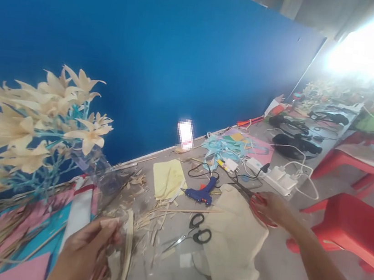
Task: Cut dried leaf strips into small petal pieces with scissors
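Note:
My left hand (pixel 88 248) is closed in a pinch at the lower left. What its fingertips hold is too blurred to make out; pale dried strips (pixel 128 247) are right beside it. Farther right, my right hand (pixel 272 208) is closed around the red handles of dark-bladed scissors (pixel 242 187), which point away to the left. A cream cloth (pixel 233 247) lies below those scissors. Black-handled scissors (pixel 196 228) rest partly spread on the table, near a blue glue gun (pixel 202 191).
Cream artificial flowers (pixel 47 117) stand at left above coloured sheets (pixel 33 248). A yellow sheet (pixel 168 179) and scraps lie mid-table. Light-blue ribbons (pixel 225 147), a white power strip (pixel 281 180) and cables are behind. Red chairs (pixel 358 222) stand right; a blue panel (pixel 169 64) borders the table.

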Demonstrator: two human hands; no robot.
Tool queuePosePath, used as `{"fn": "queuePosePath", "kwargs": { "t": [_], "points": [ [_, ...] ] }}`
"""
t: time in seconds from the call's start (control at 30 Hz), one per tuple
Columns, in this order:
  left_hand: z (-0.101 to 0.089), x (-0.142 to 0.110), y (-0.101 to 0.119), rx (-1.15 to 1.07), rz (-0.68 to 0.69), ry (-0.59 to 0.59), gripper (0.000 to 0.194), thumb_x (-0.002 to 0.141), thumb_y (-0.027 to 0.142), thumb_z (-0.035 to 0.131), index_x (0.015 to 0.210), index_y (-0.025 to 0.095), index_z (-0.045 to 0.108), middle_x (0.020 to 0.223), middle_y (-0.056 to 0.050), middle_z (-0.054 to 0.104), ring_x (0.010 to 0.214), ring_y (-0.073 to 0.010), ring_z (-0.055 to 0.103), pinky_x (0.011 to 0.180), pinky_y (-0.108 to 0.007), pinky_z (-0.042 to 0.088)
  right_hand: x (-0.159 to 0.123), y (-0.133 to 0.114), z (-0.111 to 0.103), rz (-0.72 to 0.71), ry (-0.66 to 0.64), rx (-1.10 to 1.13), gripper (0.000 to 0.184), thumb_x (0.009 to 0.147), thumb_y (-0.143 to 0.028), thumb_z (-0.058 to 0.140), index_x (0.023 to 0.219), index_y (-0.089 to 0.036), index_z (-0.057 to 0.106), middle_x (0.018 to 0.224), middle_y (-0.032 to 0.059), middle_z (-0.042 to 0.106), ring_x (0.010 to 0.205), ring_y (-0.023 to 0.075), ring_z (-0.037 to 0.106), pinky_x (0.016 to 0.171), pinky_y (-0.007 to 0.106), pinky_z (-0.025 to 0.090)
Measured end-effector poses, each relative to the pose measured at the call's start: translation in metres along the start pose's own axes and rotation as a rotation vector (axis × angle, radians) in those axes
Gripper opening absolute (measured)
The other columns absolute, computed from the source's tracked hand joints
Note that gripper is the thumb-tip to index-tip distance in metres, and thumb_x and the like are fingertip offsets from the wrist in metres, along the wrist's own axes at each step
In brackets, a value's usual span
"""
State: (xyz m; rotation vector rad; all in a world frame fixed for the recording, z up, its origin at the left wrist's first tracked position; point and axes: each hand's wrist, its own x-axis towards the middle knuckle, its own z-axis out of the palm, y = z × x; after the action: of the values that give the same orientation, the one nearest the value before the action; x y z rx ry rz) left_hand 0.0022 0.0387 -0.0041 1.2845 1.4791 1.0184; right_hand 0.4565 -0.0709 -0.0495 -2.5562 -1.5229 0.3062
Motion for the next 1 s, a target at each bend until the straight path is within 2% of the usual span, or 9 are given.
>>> {"fn": "queuePosePath", "kwargs": {
  "t": [0.13,0.23,0.27,0.33,0.4,0.53,0.73,0.87,1.0],
  "points": [
    [-0.004,-0.015,0.006,0.079,-0.011,-0.207,0.04,0.065,0.057,0.073,0.058,0.018,0.065,0.06,-0.004,0.062,0.059,-0.0189,0.057,0.049,-0.026,0.045,0.017,-0.016,-0.002,-0.098,0.041,0.028,0.022,0.085,-0.035,0.053,0.084,-0.018,0.066,0.086,0.0111,0.069,0.081,0.0252,0.062,0.068,0.031,0.038],
    [0.004,-0.039,0.009,0.144,0.025,-0.319,0.039,0.073,0.051,0.069,0.052,0.018,0.063,0.059,-0.003,0.062,0.061,-0.0184,0.057,0.058,-0.028,0.046,0.003,-0.059,0.002,-0.272,0.195,0.232,0.025,0.09,-0.031,0.046,0.09,-0.019,0.067,0.098,0.0113,0.07,0.096,0.0275,0.061,0.081,0.034,0.042],
    [0.01,-0.048,0.009,0.133,0.002,-0.341,0.038,0.076,0.048,0.067,0.053,0.018,0.062,0.057,-0.003,0.062,0.06,-0.0174,0.057,0.061,-0.028,0.046,-0.007,-0.08,0.004,-0.351,0.182,0.368,0.025,0.091,-0.032,0.045,0.091,-0.02,0.068,0.098,0.01,0.07,0.094,0.0264,0.062,0.081,0.034,0.043],
    [0.024,-0.066,0.007,0.03,-0.116,-0.355,0.029,0.077,0.042,0.065,0.063,0.017,0.064,0.053,-0.002,0.063,0.053,-0.0155,0.055,0.059,-0.027,0.043,-0.033,-0.125,0.008,-0.544,-0.142,0.611,0.022,0.09,-0.033,0.05,0.086,-0.02,0.068,0.086,0.0059,0.07,0.08,0.0214,0.063,0.07,0.028,0.046],
    [0.038,-0.08,0.001,-0.08,-0.156,-0.398,0.025,0.08,0.038,0.063,0.066,0.017,0.061,0.053,-0.003,0.066,0.054,-0.0151,0.056,0.062,-0.027,0.044,-0.057,-0.169,0.012,-0.633,-0.459,0.73,0.017,0.086,-0.032,0.058,0.087,-0.019,0.068,0.076,0.0025,0.068,0.065,0.0163,0.058,0.056,0.023,0.041],
    [0.048,-0.089,-0.01,-0.103,-0.169,-0.401,0.02,0.083,0.037,0.06,0.079,0.018,0.059,0.052,-0.002,0.067,0.049,-0.0151,0.058,0.056,-0.025,0.041,-0.074,-0.225,0.017,-0.751,-0.622,0.727,0.018,0.082,-0.033,0.065,0.075,-0.016,0.065,0.064,-0.0006,0.062,0.059,0.0127,0.051,0.053,0.021,0.035],
    [0.029,-0.073,-0.012,-0.059,-0.098,-0.289,0.02,0.078,0.031,0.069,0.069,0.017,0.058,0.061,0.0,0.064,0.056,-0.0127,0.056,0.055,-0.023,0.037,-0.052,-0.252,0.02,-0.749,-0.713,0.744,0.015,0.082,-0.022,0.058,0.068,-0.017,0.058,0.057,-0.004,0.052,0.055,0.0103,0.043,0.051,0.021,0.03],
    [0.027,-0.056,-0.022,-0.363,-0.145,-0.324,0.02,0.08,0.033,0.069,0.076,0.015,0.062,0.063,0.0,0.06,0.057,-0.0113,0.053,0.059,-0.023,0.04,-0.043,-0.258,0.028,-0.667,-0.89,0.955,0.022,0.085,-0.033,0.06,0.071,-0.017,0.055,0.057,-0.0043,0.052,0.053,0.0101,0.044,0.051,0.022,0.032],
    [0.037,-0.045,-0.03,-0.595,-0.224,-0.243,0.019,0.077,0.029,0.073,0.074,0.016,0.06,0.059,0.002,0.057,0.052,-0.009,0.048,0.055,-0.022,0.039,-0.041,-0.261,0.042,-0.608,-0.922,1.226,0.032,0.076,-0.044,0.074,0.079,-0.018,0.055,0.066,-0.0024,0.059,0.061,0.0124,0.054,0.055,0.022,0.038]
  ]
}}
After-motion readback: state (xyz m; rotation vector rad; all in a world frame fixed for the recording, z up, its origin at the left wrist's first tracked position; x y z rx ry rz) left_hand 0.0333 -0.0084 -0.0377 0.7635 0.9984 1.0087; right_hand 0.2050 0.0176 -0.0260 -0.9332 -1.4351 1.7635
